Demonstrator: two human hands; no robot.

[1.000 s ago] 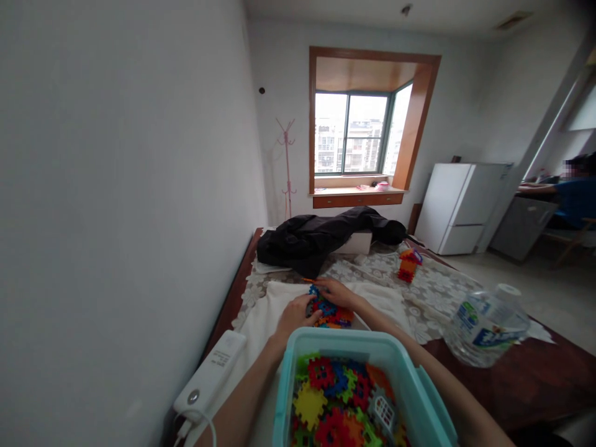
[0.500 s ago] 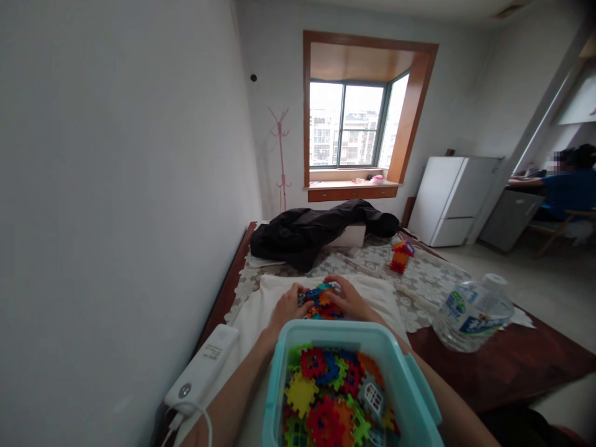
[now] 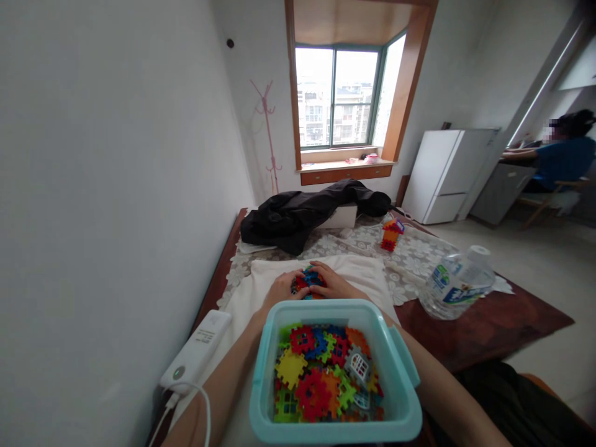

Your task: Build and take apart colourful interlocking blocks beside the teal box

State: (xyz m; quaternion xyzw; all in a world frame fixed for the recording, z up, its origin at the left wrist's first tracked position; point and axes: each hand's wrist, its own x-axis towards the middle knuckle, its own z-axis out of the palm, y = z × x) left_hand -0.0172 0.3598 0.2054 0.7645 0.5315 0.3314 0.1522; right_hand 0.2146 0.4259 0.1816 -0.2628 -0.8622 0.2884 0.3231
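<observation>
Red-blue plastic pieces [image 3: 308,278] clasped between left hand [image 3: 281,289] and right hand [image 3: 336,284], grips half-curled; long axis, pointing unclear.

Location type: home, domestic living area. Indicators:
- Table [image 3: 526,320], dark red, partly covered by lace tablecloth [image 3: 421,248].
- Bay window [image 3: 405,87], wood-framed, drawers [image 3: 347,176] below sill; multi-storey buildings [image 3: 349,121] visible outside.
- White refrigerator [image 3: 435,171] standing in same room.
- Pink coat stand [image 3: 267,121] near corner.
- Toy pieces [image 3: 314,394] in turquoise tub [image 3: 335,433]; small toy house [image 3: 390,238] on lace tablecloth.
- Adjoining area, right side: person [image 3: 563,158] in blue top, seated on wooden chair [image 3: 552,197] near grey cabinet [image 3: 498,192].
</observation>
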